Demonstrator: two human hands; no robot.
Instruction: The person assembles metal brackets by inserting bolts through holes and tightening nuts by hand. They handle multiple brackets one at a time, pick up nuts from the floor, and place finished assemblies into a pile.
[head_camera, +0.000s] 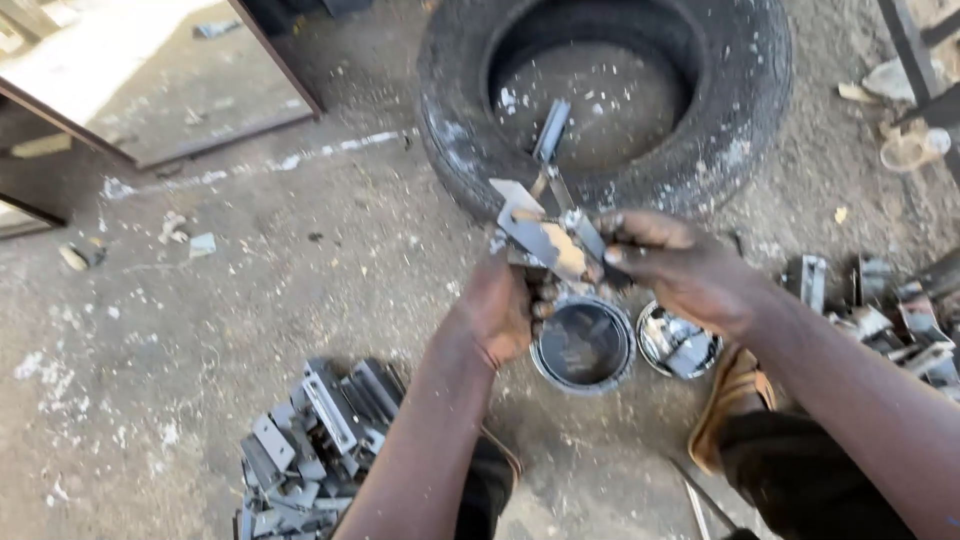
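Steel brackets, grey, heaped (305, 450) on the ground nearest the knees. Next: two round tins, one dark inside (583, 343), one holding scraps (678, 342). Above them, a metal hinge piece (545, 235), held between left hand (497, 312) and right hand (672, 262), fingers of both closed on it. Likely stiff, fairly light, sharp-edged; best held by flat plates. Beyond: old tyre (740, 120).

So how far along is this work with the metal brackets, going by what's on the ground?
Looks done: a stack of grey brackets lies on the ground at lower left. In hand: the left hand and right hand hold one metal bracket over a dark tin. Left: another heap of brackets waits at right.
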